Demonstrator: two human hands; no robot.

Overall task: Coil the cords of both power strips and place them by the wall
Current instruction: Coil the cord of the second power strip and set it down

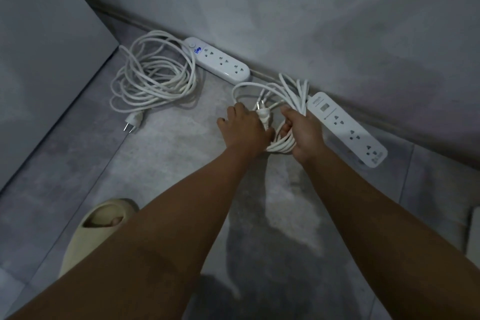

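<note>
Two white power strips lie on the grey floor along the wall. The left strip (220,61) has blue writing near its switch, and its cord (153,73) rests in a loose coil to its left, plug (133,120) on the floor. The right strip (346,128) lies against the wall at the right. Its cord (281,93) is bunched in loops between my hands. My left hand (244,130) grips the loops beside the plug (263,114), which sticks up. My right hand (302,134) is closed around the other side of the bundle, next to the strip.
A grey wall (311,21) meets the floor behind the strips. A tall grey panel (39,60) stands at the left. A person's foot in a beige slipper (98,226) is at the lower left. A pale object's edge (474,231) shows at the right.
</note>
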